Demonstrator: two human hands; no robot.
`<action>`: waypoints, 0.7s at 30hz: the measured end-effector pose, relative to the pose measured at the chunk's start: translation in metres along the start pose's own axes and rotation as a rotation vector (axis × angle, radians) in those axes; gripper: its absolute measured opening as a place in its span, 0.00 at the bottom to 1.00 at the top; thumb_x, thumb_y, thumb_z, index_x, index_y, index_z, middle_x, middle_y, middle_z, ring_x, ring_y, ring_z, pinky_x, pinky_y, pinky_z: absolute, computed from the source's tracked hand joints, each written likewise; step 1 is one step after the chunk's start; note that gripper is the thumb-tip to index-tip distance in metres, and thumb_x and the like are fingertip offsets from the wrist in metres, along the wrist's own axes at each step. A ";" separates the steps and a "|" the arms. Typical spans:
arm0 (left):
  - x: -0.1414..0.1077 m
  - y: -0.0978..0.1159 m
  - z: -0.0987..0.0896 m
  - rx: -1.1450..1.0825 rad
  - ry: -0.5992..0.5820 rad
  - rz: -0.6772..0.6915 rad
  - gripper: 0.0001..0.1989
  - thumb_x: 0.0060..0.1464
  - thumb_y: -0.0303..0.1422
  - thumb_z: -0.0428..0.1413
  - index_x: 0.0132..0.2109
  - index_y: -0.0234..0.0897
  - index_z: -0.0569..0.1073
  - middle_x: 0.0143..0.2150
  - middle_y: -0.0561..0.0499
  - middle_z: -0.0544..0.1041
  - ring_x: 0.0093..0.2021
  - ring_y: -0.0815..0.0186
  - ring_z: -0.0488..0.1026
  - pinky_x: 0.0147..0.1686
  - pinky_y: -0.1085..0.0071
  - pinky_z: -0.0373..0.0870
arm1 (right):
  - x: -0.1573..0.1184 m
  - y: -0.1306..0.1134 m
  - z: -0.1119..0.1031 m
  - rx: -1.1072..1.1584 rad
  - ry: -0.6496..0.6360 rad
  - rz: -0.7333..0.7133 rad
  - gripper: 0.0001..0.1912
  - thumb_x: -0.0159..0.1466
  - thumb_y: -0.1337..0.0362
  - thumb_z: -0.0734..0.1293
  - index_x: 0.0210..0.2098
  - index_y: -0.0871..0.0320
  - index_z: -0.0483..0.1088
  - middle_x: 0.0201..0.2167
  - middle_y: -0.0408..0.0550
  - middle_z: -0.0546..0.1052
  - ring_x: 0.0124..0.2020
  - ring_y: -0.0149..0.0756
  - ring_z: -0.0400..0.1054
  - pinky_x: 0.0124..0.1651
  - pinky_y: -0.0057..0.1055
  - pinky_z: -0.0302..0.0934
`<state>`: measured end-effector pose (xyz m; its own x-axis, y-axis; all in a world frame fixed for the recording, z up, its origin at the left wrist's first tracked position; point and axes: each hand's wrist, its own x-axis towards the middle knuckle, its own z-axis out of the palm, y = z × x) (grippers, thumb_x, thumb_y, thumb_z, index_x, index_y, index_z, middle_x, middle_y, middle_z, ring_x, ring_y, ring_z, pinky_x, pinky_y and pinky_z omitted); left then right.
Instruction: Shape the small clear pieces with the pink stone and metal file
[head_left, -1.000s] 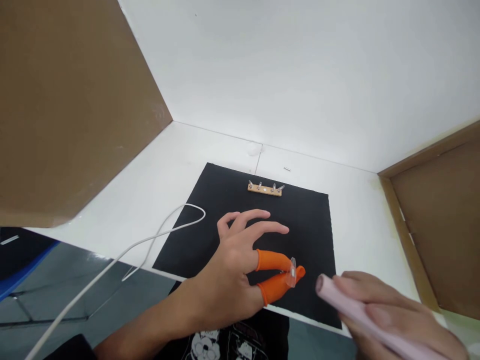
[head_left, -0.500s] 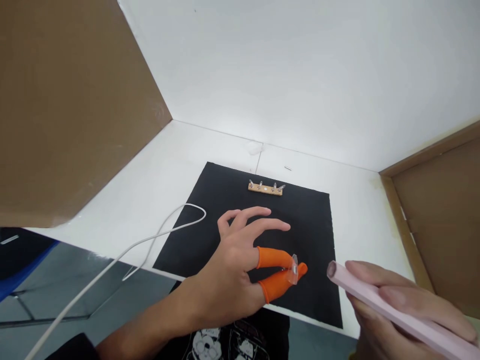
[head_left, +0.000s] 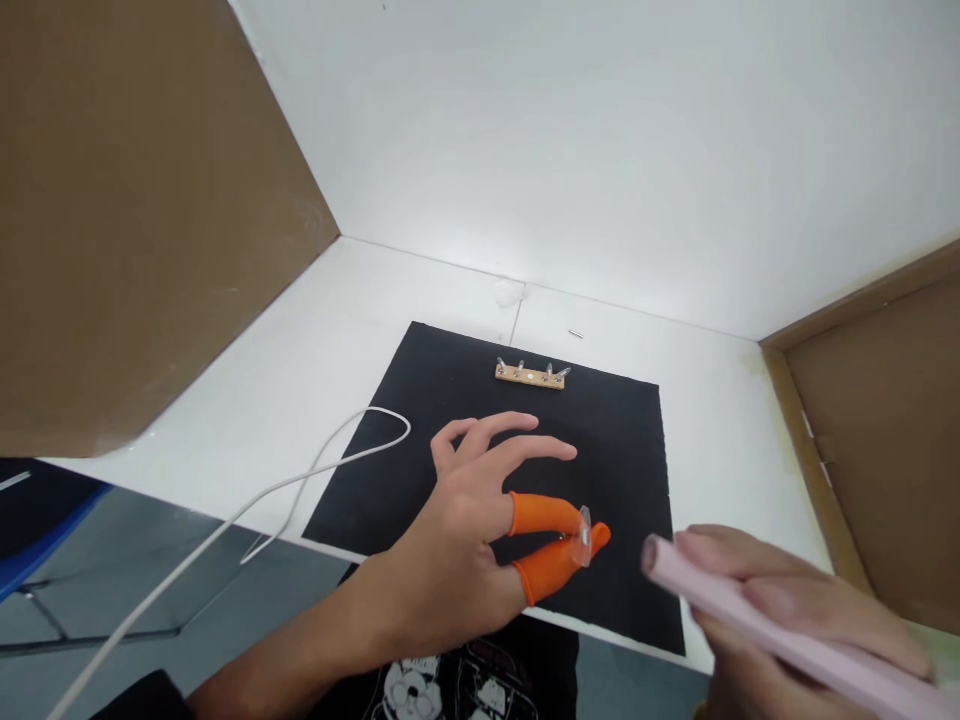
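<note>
Orange finger cots cover the thumb and index finger of my left hand, which pinch a small clear nail-shaped tip over the black mat; its other fingers are spread. At the right, my right hand grips a pale pink pen-like tool, its blunt end pointing left toward the clear tip, with a gap between them. Near the mat's back edge lies a small wooden strip with several clear tips standing on it.
A white cable loops over the mat's left edge. Behind the mat, a small metal piece lies on the white table. Brown panels stand left and right, with a white wall behind.
My right hand has moved slightly left with the pink tool, whose end is nearer the clear tip. My left hand keeps its pinch and has barely shifted.
</note>
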<state>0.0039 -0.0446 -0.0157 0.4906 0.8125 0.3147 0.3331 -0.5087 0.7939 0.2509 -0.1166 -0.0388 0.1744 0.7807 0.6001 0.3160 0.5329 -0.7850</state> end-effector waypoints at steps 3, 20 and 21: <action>0.000 -0.001 0.000 0.005 0.001 0.002 0.05 0.70 0.35 0.67 0.41 0.48 0.85 0.63 0.54 0.85 0.72 0.47 0.71 0.68 0.42 0.53 | 0.009 -0.018 0.023 0.069 -0.250 -0.141 0.02 0.72 0.64 0.76 0.41 0.53 0.80 0.40 0.45 0.90 0.23 0.32 0.81 0.25 0.29 0.75; 0.000 -0.005 0.005 0.009 0.031 0.003 0.06 0.71 0.35 0.66 0.41 0.49 0.84 0.63 0.56 0.84 0.72 0.51 0.70 0.68 0.45 0.52 | 0.011 -0.008 0.018 0.078 -0.152 -0.102 0.07 0.67 0.69 0.79 0.43 0.54 0.82 0.41 0.46 0.90 0.27 0.34 0.83 0.30 0.29 0.79; 0.000 -0.005 0.005 0.008 0.026 0.001 0.06 0.71 0.35 0.66 0.40 0.48 0.84 0.63 0.56 0.84 0.72 0.51 0.70 0.68 0.45 0.52 | 0.009 -0.003 0.011 0.073 -0.103 -0.062 0.10 0.65 0.71 0.80 0.45 0.54 0.82 0.43 0.46 0.90 0.32 0.37 0.86 0.34 0.30 0.82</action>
<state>0.0058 -0.0433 -0.0223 0.4698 0.8191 0.3293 0.3393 -0.5119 0.7892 0.2411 -0.1077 -0.0325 0.0586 0.7728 0.6319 0.2539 0.6006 -0.7582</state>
